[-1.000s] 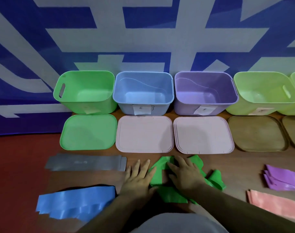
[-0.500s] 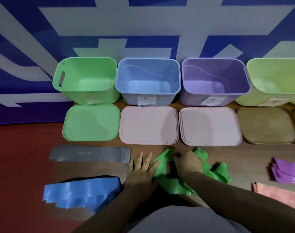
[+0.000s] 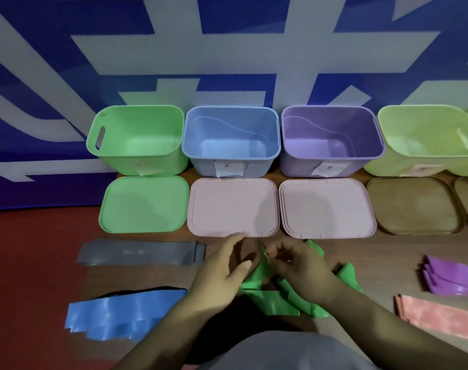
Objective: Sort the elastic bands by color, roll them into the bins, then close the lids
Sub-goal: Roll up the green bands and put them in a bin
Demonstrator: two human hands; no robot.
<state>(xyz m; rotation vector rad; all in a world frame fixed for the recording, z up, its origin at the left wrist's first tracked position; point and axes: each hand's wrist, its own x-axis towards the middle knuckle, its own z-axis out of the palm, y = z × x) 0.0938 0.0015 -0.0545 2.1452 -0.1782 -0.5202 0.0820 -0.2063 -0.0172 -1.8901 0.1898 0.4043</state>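
The green bands [image 3: 270,303] lie crumpled on the wooden table [image 3: 374,252], directly in front of the person and just below the two pink lids; the heap has no single clean axis, but its folds spread mainly left to right, with one flat strip at the near edge running parallel to the table's front and a loose end pointing away to the right.

The left hand [image 3: 222,273] is raised on edge over the left part of the heap, fingers extended and slightly curled, thumb apart from them; whether it grips the material cannot be told. The right hand [image 3: 299,268] is curled over the middle of the heap, fingertips drawn together at an upstanding fold of green band between the two hands; it appears to pinch that fold, though blur hides the exact contact.

Other bands lie flat; the grey bands [image 3: 139,253] and the blue bands [image 3: 120,316] at left have their long axes left to right; the purple bands [image 3: 454,279] and the pink bands [image 3: 438,313] lie at right.

At the rear stand the green bin [image 3: 136,158], the blue bin [image 3: 200,161] and the purple bin [image 3: 291,164], all open; the green lid [image 3: 144,204] lies flat in front of the green bin.
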